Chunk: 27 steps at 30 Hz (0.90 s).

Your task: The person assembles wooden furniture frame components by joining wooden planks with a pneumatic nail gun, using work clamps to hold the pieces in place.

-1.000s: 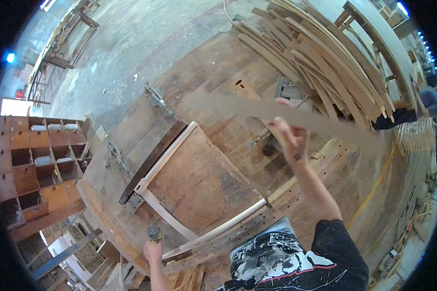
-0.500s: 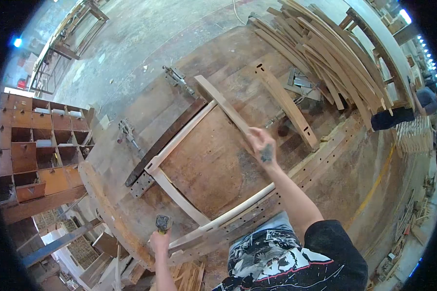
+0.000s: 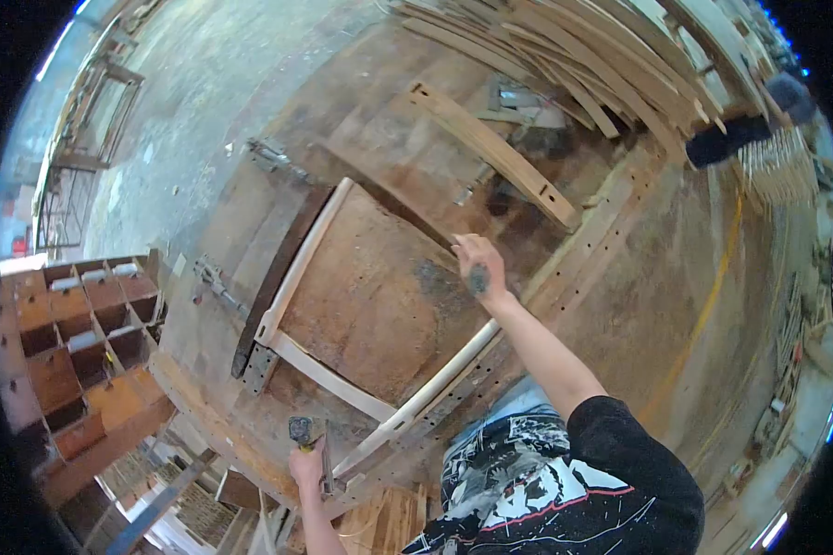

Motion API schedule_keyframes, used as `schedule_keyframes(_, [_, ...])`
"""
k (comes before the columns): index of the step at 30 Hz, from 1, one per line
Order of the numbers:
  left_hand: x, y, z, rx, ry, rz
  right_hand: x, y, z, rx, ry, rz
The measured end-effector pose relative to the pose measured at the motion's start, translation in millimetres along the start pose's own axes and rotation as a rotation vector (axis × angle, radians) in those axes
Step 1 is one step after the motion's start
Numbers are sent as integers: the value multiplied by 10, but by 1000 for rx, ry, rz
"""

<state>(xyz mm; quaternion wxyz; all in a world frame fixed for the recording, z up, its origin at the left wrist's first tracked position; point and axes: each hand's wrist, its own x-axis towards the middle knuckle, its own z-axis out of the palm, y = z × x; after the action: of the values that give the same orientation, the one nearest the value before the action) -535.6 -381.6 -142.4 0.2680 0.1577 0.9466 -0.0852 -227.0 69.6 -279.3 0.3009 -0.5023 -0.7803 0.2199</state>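
My left hand (image 3: 308,465) is closed around a hammer (image 3: 301,429) with a dark, blocky head, near the front left of the workbench. My right hand (image 3: 481,266) grips the near end of a brown wooden rail (image 3: 391,196), which slants away to the far left and is blurred. Below that rail lies a three-sided pale wooden frame: a far-left piece (image 3: 304,254), a short crosspiece (image 3: 331,377) and a long near piece (image 3: 442,377). A dark curved bar (image 3: 279,282) lines the frame's outer left side.
Two metal clamps (image 3: 280,159) (image 3: 218,283) are fixed left of the frame. A slotted wooden board (image 3: 495,153) lies beyond my right hand. Long planks (image 3: 546,51) are piled at the back right. A pigeonhole cabinet (image 3: 83,338) stands at the left.
My right hand has moved slightly left with the rail, whose far end has swung left and whose visible side now looks darker. The left hand still holds the hammer. The whole view has shifted.
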Motion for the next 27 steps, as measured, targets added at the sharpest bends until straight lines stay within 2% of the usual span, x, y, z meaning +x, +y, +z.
schedule_keyframes(3, [-110,281,-229,-260,-143,-97,-66,-168,-37,52,4,198])
schedule_keyframes(6, [-261,786,-583,-272,-150,-182,-240,-140,-79,16,10,244])
schedule_keyframes(8, [-313,1176,-763,-175,118,241,-288,-150,-148,20,31,285])
schedule_keyframes(10, [-388,1734,-1034,-200,85,306,-352,-142,-179,36,-36,341])
schedule_keyframes(11, [-435,2172,-1199,-271,-70,153,-387,-133,-178,25,-56,345])
schedule_keyframes(12, [-318,2400,-1219,-260,-90,304,-416,-136,-180,15,-75,349])
schedule_keyframes(14, [-317,3203,-1338,-241,-253,388,-491,-185,-198,10,-135,346])
schedule_keyframes(15, [-500,3837,-1425,-236,-391,317,-500,-215,-214,-31,-126,346])
schedule_keyframes(17, [-565,4636,-1303,-171,-528,548,-489,-257,-231,-115,-117,342])
schedule_keyframes(18, [-632,5038,-1250,-57,-614,588,-520,-212,-145,-216,-114,306])
schedule_keyframes(21, [-740,5991,-823,241,-879,695,-771,-107,119,-329,-335,212])
schedule_keyframes(23, [-854,6418,-520,331,-1051,652,-610,-72,29,183,-290,513])
schedule_keyframes(26, [-926,6792,-135,605,-1121,584,-704,-107,275,911,-194,918])
schedule_keyframes(27, [-904,6825,-49,631,-1138,575,-809,-141,411,1011,-146,959])
